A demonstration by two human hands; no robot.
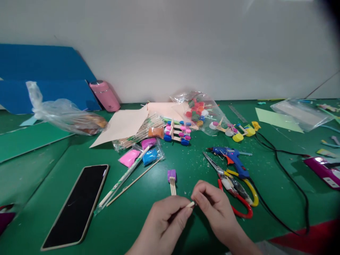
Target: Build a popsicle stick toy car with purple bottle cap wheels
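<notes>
Head view, bottle logo: on pink bottle [105,96], too small to read
Left hand [166,221]: reaching inward, thumb and forefinger clamped on pale stick [190,204]
Right hand [214,207]: curled, fingertips together at stick's end; grip contents unclear
Pale stick: between hands, below purple block [171,175]

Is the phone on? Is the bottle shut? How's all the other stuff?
phone: screen dark
pink bottle: lid on
glue gun: lying down, cord attached
red-handled scissors: lying flat
plastic bag at left: neck bunched up
left hand: pinching a pale stick
right hand: fingertips together
</notes>
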